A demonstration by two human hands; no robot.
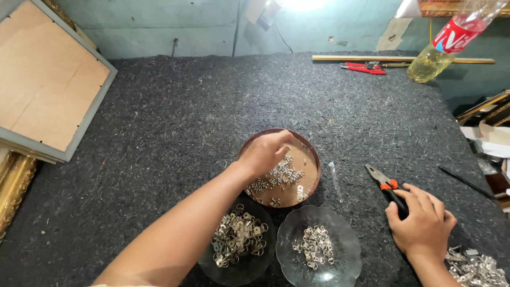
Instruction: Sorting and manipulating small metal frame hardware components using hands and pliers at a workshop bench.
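My left hand [267, 152] reaches into a round brown dish [313, 159] that holds several small metal hangers; its fingers are bunched down among them, and whether it grips one is hidden. My right hand [422, 223] rests on the grey felt table, closed around the orange-and-black handles of a pair of pliers [381, 179] whose jaws point up-left. Two clear glass bowls sit in front of me: the left glass bowl [204, 263] holds D-ring hangers, the right glass bowl [345, 250] holds a smaller heap of metal clips.
A framed backing board [48, 85] lies at the far left over a gold frame [13, 183]. Red-handled cutters [364, 68], a long gold strip [372, 58] and a plastic bottle of yellow liquid [441, 50] sit at the back right. Loose metal parts [475, 266] lie at bottom right.
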